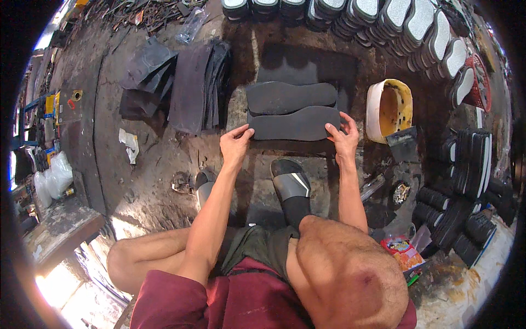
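Observation:
A black shoe sole [293,124] lies crosswise in front of me, over a dark rubber sheet. My left hand [235,143] pinches its left end between thumb and fingers. At the opposite end, my right hand [344,137] grips the sole with the thumb on top and fingers at the edge. Just beyond it rests a second black sole [290,97], its near edge touching or very close to the held one. The undersides of both soles are hidden.
Stacked black rubber sheets [192,88] stand left of the soles. To the right is a cut-open white container [378,118] with a yellowish inside. Piles of soles with pale tops [419,22] curve along the far right. A wooden bench [66,233] is at my left.

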### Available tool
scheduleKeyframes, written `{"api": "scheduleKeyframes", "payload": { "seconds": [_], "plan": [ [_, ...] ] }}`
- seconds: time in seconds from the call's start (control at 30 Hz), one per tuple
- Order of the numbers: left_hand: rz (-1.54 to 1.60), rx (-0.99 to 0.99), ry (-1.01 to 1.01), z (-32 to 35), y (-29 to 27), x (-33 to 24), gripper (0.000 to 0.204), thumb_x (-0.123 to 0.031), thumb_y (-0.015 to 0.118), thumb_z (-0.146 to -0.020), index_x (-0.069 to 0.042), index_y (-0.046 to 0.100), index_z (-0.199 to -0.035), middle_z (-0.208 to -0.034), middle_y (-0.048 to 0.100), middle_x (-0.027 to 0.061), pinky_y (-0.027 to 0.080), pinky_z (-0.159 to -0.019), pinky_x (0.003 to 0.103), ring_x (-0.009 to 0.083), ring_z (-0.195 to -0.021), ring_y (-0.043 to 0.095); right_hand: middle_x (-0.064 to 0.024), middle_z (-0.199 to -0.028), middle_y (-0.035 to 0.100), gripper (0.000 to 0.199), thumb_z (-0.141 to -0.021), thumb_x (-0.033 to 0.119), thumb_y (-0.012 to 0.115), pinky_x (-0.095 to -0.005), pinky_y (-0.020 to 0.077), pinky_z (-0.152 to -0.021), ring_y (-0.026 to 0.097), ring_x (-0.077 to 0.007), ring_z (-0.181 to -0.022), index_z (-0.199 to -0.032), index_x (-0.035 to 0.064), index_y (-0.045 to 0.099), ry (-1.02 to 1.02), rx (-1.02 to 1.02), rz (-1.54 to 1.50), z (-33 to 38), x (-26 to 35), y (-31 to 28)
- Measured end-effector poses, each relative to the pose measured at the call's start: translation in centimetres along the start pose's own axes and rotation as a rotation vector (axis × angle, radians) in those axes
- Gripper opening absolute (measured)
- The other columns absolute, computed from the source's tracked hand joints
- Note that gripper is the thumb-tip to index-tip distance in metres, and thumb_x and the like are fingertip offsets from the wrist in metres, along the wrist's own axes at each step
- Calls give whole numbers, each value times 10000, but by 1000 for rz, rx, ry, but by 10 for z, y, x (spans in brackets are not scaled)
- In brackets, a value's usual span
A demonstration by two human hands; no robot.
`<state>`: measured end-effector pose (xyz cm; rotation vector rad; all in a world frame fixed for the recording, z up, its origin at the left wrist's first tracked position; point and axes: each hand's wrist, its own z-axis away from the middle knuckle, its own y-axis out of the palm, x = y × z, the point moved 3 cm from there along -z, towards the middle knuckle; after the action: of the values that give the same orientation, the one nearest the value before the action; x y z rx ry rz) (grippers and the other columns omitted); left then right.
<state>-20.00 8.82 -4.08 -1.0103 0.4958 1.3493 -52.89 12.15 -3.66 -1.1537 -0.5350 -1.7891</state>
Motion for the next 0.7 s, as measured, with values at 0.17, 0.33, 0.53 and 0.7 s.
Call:
{"api": "scheduleKeyframes", "payload": {
  "seconds": [0.17,0.33,0.53,0.7],
  "plan": [
    [33,20,-5,-4,0,9,377,-185,823,-849,-1,776,-1175,-1040,791,117,555,-840,281,143,-932,726,-95,-1135,669,614,-828,46,840,-314,592,-720,693,-191,-966,-1380,87,576,-1,-2,-27,0,-6,1],
    [-24,-12,-9,-5,0,14,381,-184,824,-846,9,773,-1171,-1037,791,115,559,-833,282,146,-923,730,-102,-1142,663,628,-827,47,842,-302,586,-702,693,-191,-966,-1389,91,565,-5,18,-50,2,-5,2],
    [-57,-27,31,-8,1,14,330,-172,819,-848,-7,783,-1131,-926,756,68,509,-744,277,123,-798,645,-180,-1203,639,646,-821,61,850,-284,574,-683,703,-202,-942,-1392,89,549,-27,14,52,1,-5,1],
    [-588,-96,598,8,15,-21,333,-130,796,-790,-84,758,-1117,-1178,691,104,535,-883,376,261,-1034,646,-168,-1142,698,513,-788,145,886,-352,584,-813,701,-241,-990,-1227,21,650,-172,-66,307,-11,-5,-7]
  ]
}}
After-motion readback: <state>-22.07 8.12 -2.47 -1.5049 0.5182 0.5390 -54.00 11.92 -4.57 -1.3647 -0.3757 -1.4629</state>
